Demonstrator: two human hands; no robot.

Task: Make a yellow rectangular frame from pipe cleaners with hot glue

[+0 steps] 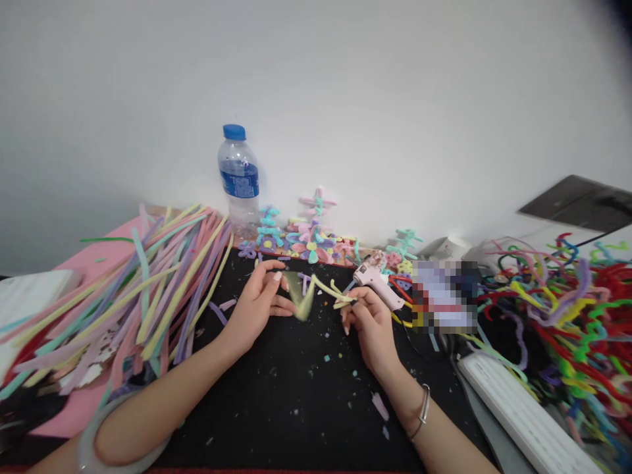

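Note:
Between my hands, over the black mat (276, 401), hangs a pale yellow fuzzy stem (323, 287) bent into zigzags, its left part blurred by motion. My right hand (368, 316) pinches the stem's right end, where short pieces cross. My left hand (264, 293) is beside the blurred left part with its fingers curved; whether it grips the stem cannot be made out. Just behind my right hand lies a pink glue gun (379, 284). Small coloured scraps are scattered on the mat.
Long pastel stems (162, 283) are heaped at the left, and tangled bright stems (582, 329) at the right. A water bottle (239, 178) stands near the wall beside finished fuzzy flowers (312, 250). A white power strip (523, 408) lies at the lower right.

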